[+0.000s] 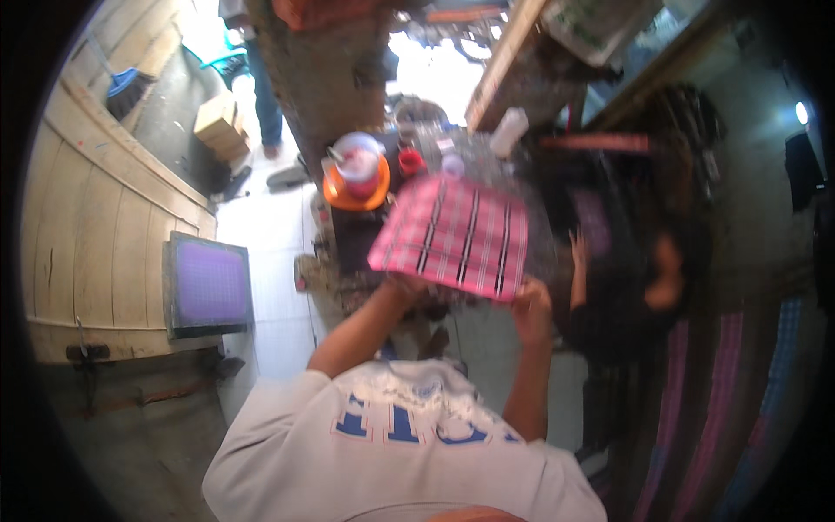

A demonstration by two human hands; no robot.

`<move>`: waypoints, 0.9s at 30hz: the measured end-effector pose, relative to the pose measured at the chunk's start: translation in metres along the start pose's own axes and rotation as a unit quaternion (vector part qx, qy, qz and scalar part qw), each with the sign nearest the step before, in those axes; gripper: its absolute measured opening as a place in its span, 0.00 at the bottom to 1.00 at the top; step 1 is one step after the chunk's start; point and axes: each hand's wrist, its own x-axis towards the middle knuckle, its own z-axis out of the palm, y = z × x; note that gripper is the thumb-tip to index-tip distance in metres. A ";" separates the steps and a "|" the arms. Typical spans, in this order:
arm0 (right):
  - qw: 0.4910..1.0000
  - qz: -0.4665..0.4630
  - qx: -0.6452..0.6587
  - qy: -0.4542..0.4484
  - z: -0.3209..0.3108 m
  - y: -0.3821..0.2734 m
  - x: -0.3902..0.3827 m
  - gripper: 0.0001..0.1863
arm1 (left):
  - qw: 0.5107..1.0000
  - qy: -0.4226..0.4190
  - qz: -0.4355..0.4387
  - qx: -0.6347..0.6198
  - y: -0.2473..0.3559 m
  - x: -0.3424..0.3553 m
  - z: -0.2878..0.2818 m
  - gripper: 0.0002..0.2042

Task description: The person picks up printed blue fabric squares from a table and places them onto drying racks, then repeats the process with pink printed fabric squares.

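A pink plaid cloth (457, 230) with black and white stripes is spread between my two hands, tilted above the near part of a dark worktable. My right hand (532, 306) is closed on its near right corner, thumb and fingers pinching the edge. At the near left edge, my left hand (409, 283) lies mostly under the cloth, its fingers hidden; the cloth rests on or in it. Just beyond the cloth's left side stands an orange basin (358, 202) with a white tub (357, 155) on it. A red cup (410, 162) sits beside them.
A person in dark clothes (622, 326) sits at the right with one hand on the table. A white plastic bottle (510, 132) stands at the table's far side. A purple mesh screen in a frame (210, 285) leans at the left. Striped cloths (718, 391) hang at the lower right.
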 end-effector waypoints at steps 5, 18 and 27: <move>0.993 0.000 0.079 0.092 0.023 -0.024 0.020 0.06 | 0.810 0.081 -0.198 -0.546 0.007 0.003 -0.011 0.26; 0.988 0.088 0.125 -0.026 0.069 0.023 0.019 0.17 | 0.694 0.057 -0.215 -0.685 0.003 -0.001 -0.034 0.23; 0.996 0.022 0.020 0.081 0.110 0.020 0.027 0.06 | 0.687 0.141 -0.273 -0.658 0.034 0.015 -0.048 0.24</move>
